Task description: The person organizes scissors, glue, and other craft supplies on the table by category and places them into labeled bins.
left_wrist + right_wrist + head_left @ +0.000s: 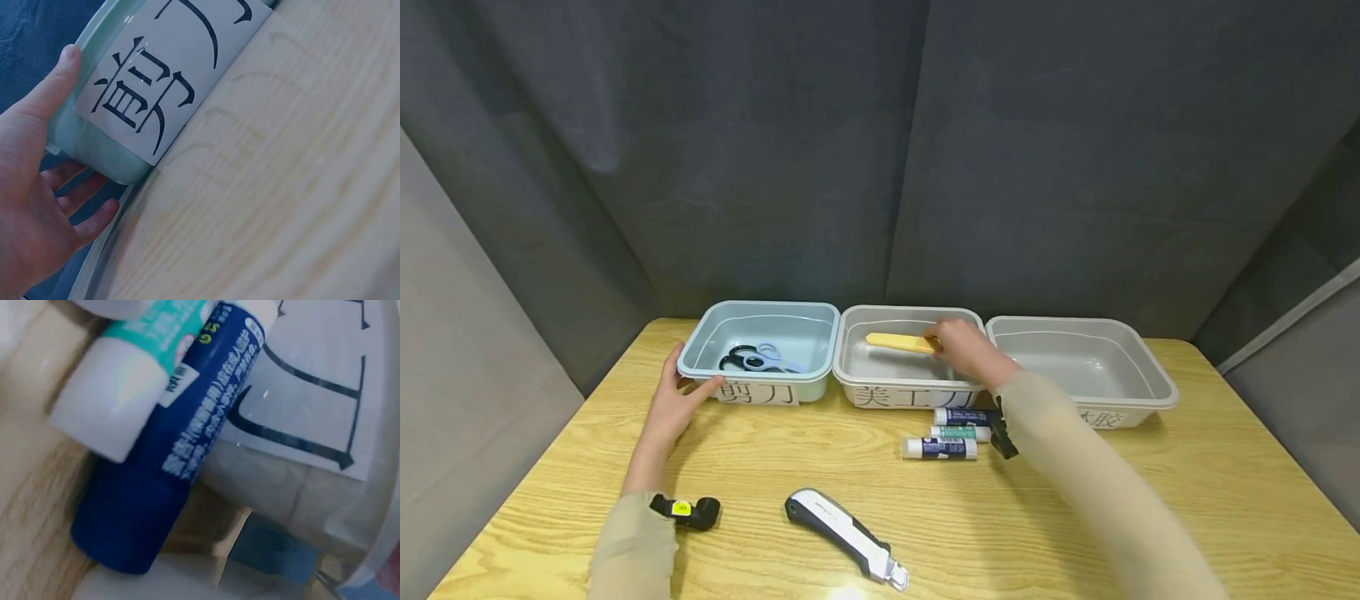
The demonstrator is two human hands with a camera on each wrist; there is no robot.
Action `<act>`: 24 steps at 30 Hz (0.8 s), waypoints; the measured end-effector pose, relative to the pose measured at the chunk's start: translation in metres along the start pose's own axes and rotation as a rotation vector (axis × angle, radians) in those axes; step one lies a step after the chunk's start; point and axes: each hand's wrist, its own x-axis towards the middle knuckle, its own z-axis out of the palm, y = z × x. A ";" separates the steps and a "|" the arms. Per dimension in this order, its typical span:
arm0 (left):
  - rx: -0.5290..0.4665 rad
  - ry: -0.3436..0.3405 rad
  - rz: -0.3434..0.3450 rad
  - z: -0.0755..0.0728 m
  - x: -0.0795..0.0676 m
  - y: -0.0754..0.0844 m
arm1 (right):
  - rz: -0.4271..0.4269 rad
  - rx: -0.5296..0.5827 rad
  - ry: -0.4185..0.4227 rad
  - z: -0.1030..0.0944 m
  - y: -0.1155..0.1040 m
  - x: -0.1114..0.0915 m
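Note:
My right hand point(967, 350) pinches one end of a slim yellow utility knife point(897, 342), held nearly level over the middle grey bin point(910, 382). That hand is out of sight in the right wrist view. At the left, my left hand point(672, 408) rests against the near left corner of a light blue bin point(760, 307), its thumb at the front rim. The left wrist view shows this thumb on the bin point(106, 147) and the other fingers spread by its end. Black scissors point(736, 358) and blue-handled scissors point(767, 360) lie inside the blue bin.
Several glue sticks point(940, 449) lie before the middle bin, below my right forearm; the right wrist view shows a dark blue glue stick point(187, 431) close up. A white-and-black utility knife point(842, 533) lies at the table's front. Another grey bin point(1075, 322) stands rightmost.

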 end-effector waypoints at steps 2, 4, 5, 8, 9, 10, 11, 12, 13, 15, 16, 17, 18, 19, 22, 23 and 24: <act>0.004 0.000 -0.003 0.000 0.000 0.000 | 0.008 -0.008 0.002 0.002 0.003 0.004; 0.006 -0.002 -0.007 0.000 -0.001 0.001 | 0.005 -0.029 -0.002 0.005 0.006 0.007; 0.005 -0.003 -0.007 0.000 -0.002 0.002 | 0.010 -0.036 -0.008 0.007 0.007 0.008; 0.006 -0.007 -0.007 -0.001 -0.002 0.003 | 0.015 -0.055 -0.035 0.012 0.009 0.012; 0.007 -0.007 -0.005 -0.001 -0.002 0.003 | 0.019 -0.057 -0.043 0.014 0.010 0.013; 0.006 -0.008 -0.005 -0.001 -0.003 0.003 | 0.027 -0.054 -0.051 0.015 0.010 0.014; 0.006 -0.009 -0.006 -0.001 -0.003 0.004 | 0.038 -0.049 -0.057 0.017 0.010 0.015; 0.005 -0.011 -0.007 -0.001 -0.004 0.004 | 0.047 -0.045 -0.066 0.017 0.009 0.015; 0.007 -0.011 -0.007 -0.001 -0.004 0.004 | 0.058 -0.044 -0.074 0.018 0.008 0.016; 0.009 -0.012 -0.008 -0.001 -0.005 0.004 | 0.083 -0.035 -0.094 0.019 0.007 0.017; 0.009 -0.012 -0.009 -0.001 -0.005 0.004 | 0.094 -0.034 -0.106 0.019 0.007 0.017; 0.008 -0.013 -0.010 -0.001 -0.005 0.004 | 0.106 -0.034 -0.117 0.019 0.007 0.018; 0.009 -0.012 -0.009 -0.001 -0.005 0.004 | 0.116 -0.037 -0.127 0.019 0.006 0.018; 0.009 -0.012 -0.010 -0.001 -0.004 0.003 | 0.122 -0.043 -0.137 0.020 0.006 0.019; 0.004 -0.011 -0.009 0.000 -0.004 0.002 | 0.135 -0.057 -0.159 0.021 0.006 0.020; 0.005 -0.010 -0.010 0.000 -0.004 0.002 | 0.134 -0.061 -0.165 0.021 0.005 0.020; 0.005 -0.009 -0.008 0.000 -0.004 0.002 | 0.137 -0.063 -0.171 0.021 0.005 0.020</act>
